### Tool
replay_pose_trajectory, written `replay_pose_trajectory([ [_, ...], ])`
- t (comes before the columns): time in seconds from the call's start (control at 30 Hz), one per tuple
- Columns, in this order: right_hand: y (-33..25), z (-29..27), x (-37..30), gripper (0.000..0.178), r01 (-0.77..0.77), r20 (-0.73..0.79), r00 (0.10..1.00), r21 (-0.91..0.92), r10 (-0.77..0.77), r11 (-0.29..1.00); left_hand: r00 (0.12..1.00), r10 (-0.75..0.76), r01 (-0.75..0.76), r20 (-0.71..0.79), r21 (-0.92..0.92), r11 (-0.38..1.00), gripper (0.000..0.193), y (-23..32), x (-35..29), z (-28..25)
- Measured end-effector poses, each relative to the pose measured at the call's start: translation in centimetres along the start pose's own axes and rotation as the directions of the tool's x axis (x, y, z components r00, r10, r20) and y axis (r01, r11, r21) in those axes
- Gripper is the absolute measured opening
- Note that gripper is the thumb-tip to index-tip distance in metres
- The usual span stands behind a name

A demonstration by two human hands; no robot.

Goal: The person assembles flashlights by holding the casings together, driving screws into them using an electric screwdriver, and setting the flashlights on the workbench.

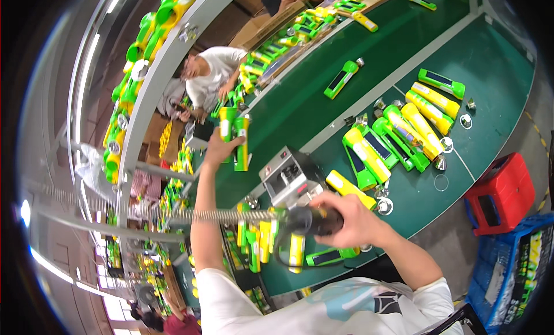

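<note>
My left hand reaches over the far side of the green bench, its fingers closed around a green-and-yellow flashlight. A second flashlight, with a dark panel along its side, sits against the fingertips; I cannot tell whether it is gripped too. Close to my body, my right hand is wrapped around a black electric screwdriver. A coiled spring runs to the tool from the left. Just beyond the screwdriver stands a small grey screw feeder box. Beside it lies a yellow flashlight body.
Several flashlights and loose silver reflectors lie on the right of the bench. One flashlight rests on the green conveyor belt. A co-worker sits across. A red stool and blue crate stand right.
</note>
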State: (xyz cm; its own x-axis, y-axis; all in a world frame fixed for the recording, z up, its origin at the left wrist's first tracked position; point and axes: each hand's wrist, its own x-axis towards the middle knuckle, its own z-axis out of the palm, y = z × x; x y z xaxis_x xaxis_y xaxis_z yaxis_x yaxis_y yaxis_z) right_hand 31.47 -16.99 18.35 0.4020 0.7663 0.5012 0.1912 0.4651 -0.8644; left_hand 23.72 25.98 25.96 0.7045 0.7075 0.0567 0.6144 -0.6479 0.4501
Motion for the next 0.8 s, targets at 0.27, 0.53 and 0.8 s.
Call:
replay_pose_trajectory([
  [0.27, -0.6, 1.4, 0.6, 0.039, -0.015, -0.081, 0.997, -0.053, 0.011, 0.998, 0.956, -0.118, 0.146, -0.270, 0.087, 0.985, 0.055, -2.8, -22.3, -2.3],
  [0.53, -0.8, 2.2, -1.1, 0.039, -0.074, -0.094, 0.993, -0.023, 0.071, 0.997, 0.929, -0.279, 0.320, -0.243, 0.146, 0.936, 0.067, -5.2, -29.7, 4.8],
  [0.8, 0.7, 2.6, -1.7, 0.044, -0.159, -0.210, 0.962, 0.084, 0.174, 0.984, 0.938, -0.225, 0.285, -0.264, 0.219, 0.933, 0.063, -7.1, -29.5, 7.6],
])
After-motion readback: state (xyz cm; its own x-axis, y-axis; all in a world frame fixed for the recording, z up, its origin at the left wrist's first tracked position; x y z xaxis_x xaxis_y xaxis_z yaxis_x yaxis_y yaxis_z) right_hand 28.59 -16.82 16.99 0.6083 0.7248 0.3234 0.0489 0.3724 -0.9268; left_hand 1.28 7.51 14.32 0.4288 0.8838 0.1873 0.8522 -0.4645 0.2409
